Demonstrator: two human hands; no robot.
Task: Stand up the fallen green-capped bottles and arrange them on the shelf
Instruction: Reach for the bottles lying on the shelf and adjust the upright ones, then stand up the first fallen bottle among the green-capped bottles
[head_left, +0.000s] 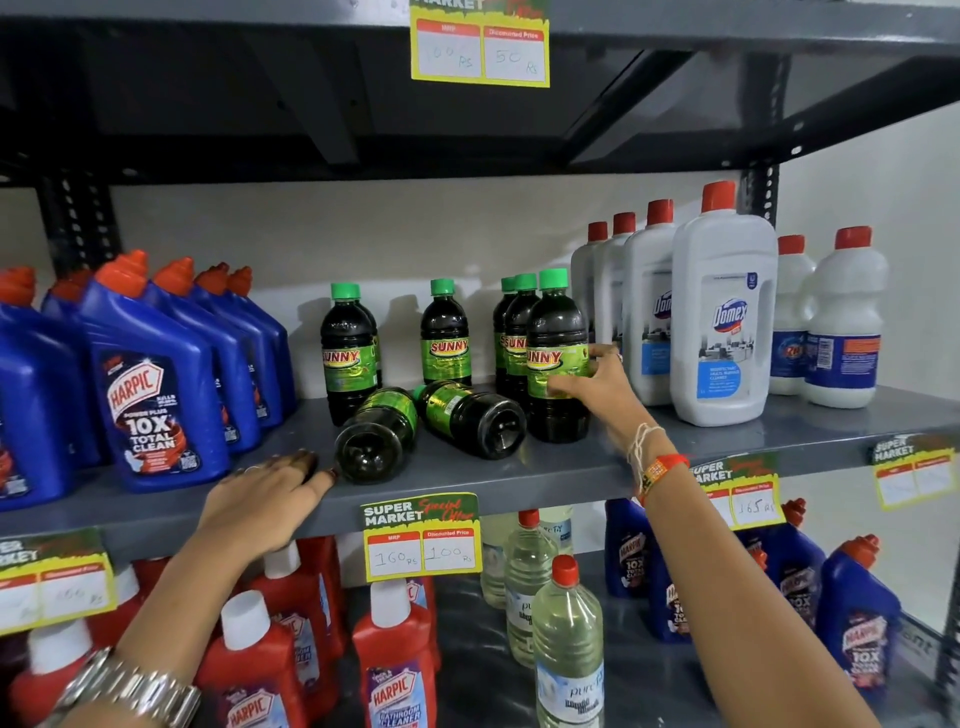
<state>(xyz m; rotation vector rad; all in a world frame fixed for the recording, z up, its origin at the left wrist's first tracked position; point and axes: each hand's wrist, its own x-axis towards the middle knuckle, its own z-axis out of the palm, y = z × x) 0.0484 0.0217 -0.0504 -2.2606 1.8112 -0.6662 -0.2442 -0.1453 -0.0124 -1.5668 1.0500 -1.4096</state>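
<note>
1. Two fallen green-capped bottles (376, 436) (470, 418) lie mid-shelf (519, 467), bases toward us, between upright ones; full of dark liquid, likely hefty, smooth plastic, prone to rolling.
2. Our right hand (597, 387) wraps an upright bottle (557, 358) at the label, fingers closed around it.
3. Our left hand (270, 491) rests flat, fingers spread, holding nothing, beside the nearer fallen base; best grasp at the mid-body label.

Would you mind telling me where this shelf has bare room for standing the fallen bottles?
Bare shelf shows between the left upright Sunny bottle and the middle one, behind the two fallen bottles. The front edge is also bare. It is crowded around the right hand.
</note>
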